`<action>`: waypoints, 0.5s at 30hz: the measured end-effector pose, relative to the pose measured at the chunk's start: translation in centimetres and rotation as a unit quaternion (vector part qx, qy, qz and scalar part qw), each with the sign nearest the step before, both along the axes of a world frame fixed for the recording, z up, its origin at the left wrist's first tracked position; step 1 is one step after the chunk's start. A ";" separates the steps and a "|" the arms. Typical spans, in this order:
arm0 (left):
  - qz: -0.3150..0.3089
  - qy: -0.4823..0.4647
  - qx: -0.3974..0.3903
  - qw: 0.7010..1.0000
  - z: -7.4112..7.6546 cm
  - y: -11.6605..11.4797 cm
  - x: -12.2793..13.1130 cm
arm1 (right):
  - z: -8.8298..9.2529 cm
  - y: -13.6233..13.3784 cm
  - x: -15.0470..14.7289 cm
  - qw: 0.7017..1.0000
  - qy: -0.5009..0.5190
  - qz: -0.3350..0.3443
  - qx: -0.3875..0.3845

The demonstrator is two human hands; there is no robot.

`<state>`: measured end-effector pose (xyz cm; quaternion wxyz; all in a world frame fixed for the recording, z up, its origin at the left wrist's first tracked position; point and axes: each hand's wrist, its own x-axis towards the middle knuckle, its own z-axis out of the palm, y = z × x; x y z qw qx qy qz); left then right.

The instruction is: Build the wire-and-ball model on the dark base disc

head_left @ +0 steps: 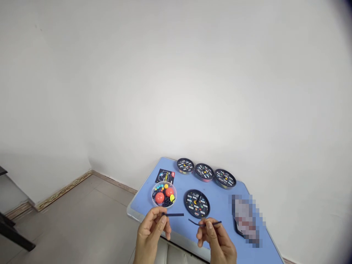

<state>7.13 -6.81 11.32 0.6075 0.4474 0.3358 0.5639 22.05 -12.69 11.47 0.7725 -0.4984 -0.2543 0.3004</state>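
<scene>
My left hand [152, 229] is pinched on a short dark flat strip [174, 215] that sticks out to the right. My right hand [217, 238] is pinched on a thin dark curved rod [205, 223] lying across its fingertips. Both hands hover over the near edge of a blue table [220, 198]. Just beyond them lies a round black disc [197, 203] with coloured marks and a small peg at its middle. To its left stands a clear round bowl [164, 195] holding red, yellow and blue balls and dark pieces.
Three more round black discs [204, 171] line the table's far edge by the white wall. A dark printed card [165, 176] lies behind the bowl. A blurred-out object [245, 220] rests on the right. Tiled floor and a dark furniture leg [13, 231] lie left.
</scene>
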 end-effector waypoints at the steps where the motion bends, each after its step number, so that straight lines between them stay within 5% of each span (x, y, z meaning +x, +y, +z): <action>1: 0.000 0.001 0.001 1.000 -0.3 -0.2 0.1 | 0.2 -0.2 0.0 1.000 -0.005 -0.006 -0.004; 15: -0.003 0.045 0.113 0.993 -2.9 -3.1 2.2 | -0.5 -0.2 -0.9 0.991 -0.115 -0.024 -0.063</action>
